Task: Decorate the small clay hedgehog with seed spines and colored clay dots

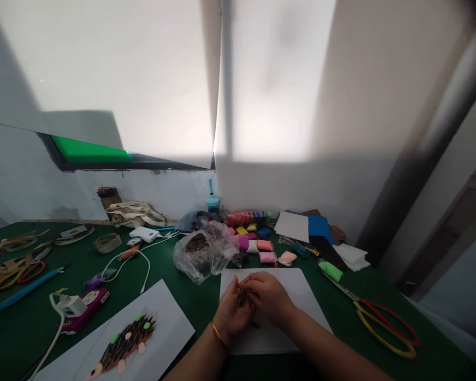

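The left hand (232, 312), with a gold bangle (218, 335) on its wrist, and the right hand (267, 296) curl closed together, gripping a small dark sliver (242, 297) above a white card (301, 288). The fingers hide most of the sliver, so its shape and material are hard to make out.

Just beyond the card, a crumpled clear plastic bag (206, 255) holds something brown and striped. Beside it lie packets of modelling clay (254, 244) in pink, yellow and other colours. Farther right are stacked craft sheets, one of them blue (319, 226), then a green clay lump (331, 271) and yellow-and-red-handled scissors (384, 328). To the left, a hedgehog collage (125, 338) on white paper runs off the lower frame edge, near a pink phone-like object (85, 312) tangled with a white cable (122, 259). The forearms also run out of frame.

The green table cover (343, 293) shows around the card, with the most open room between it and the scissors.
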The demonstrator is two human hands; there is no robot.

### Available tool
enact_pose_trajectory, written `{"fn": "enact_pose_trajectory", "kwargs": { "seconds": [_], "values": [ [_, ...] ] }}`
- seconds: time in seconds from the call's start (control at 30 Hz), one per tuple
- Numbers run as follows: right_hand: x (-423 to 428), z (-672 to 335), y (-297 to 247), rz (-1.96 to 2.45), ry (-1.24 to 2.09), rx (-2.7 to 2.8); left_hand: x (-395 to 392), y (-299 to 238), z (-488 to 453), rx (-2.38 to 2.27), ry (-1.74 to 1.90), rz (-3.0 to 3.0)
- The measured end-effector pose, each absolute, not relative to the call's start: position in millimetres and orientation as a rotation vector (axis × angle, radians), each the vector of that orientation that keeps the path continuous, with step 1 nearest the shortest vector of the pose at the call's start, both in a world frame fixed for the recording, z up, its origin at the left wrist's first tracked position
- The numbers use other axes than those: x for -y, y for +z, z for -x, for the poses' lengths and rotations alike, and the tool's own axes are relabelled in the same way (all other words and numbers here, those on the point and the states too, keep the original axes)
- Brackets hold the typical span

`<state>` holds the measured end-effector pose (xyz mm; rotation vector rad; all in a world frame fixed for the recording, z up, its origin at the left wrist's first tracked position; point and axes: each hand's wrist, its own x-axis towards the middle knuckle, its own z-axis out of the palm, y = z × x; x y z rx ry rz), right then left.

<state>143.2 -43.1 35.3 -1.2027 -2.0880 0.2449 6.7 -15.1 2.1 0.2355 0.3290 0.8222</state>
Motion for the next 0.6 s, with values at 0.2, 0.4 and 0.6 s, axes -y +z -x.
{"fn": "enact_pose_trajectory", "kwargs": {
  "seconds": [0.2, 0.4, 0.6],
  "values": [
    [35.3, -141.5, 37.3, 1.27, 0.286, 2.008, 16.6, 3.7, -3.9, -0.287, 0.783, -0.249],
    [32.4, -196.8, 21.8, 1.487, 0.371, 1.628, 7.4, -1.2, -1.5, -0.387, 0.953, -0.209],
    [39.3, -237.1, -13.1, 1.598, 0.49, 1.594, 4.2, -1.2, -1.6, -0.488, 1.045, -0.167]
  ]
}}
